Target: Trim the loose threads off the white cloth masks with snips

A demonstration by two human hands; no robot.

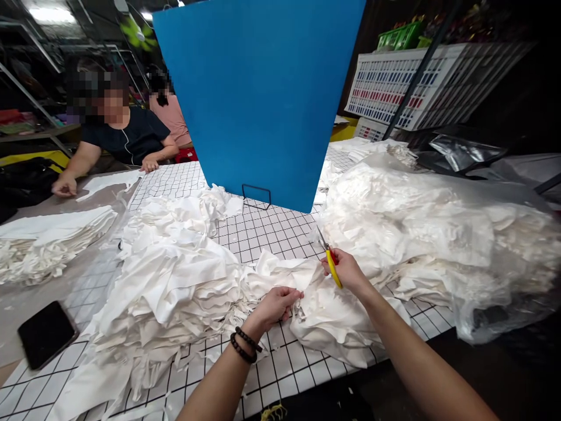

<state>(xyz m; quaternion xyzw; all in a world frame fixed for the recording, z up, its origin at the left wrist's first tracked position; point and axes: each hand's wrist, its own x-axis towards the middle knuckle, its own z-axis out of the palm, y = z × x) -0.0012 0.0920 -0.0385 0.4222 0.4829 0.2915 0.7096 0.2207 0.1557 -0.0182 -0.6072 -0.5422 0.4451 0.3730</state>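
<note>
**Snips held over a white fabric piece at the table's near edge**

The left hand (274, 305) pinches a white fabric piece (324, 316) at the near edge of the gridded table (272, 231), apparently keeping it taut. The right hand (346, 270) is closed round yellow-handled snips (329, 260), blades up. Loose pieces (166, 286) heap leftward; a bagged pile (438, 228) sits right. Beyond stands a blue divider (263, 99).

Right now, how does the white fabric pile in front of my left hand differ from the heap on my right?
The left pile lies loose and uncovered on the gridded table; the right heap sits under clear plastic film. The left pile is rumpled with strips trailing out; the right heap looks more evenly stacked and bulkier. The left hand grips a fabric piece next to the left pile; the right hand, holding yellow-handled snips, is by the right heap. Both are white cloth.
</note>
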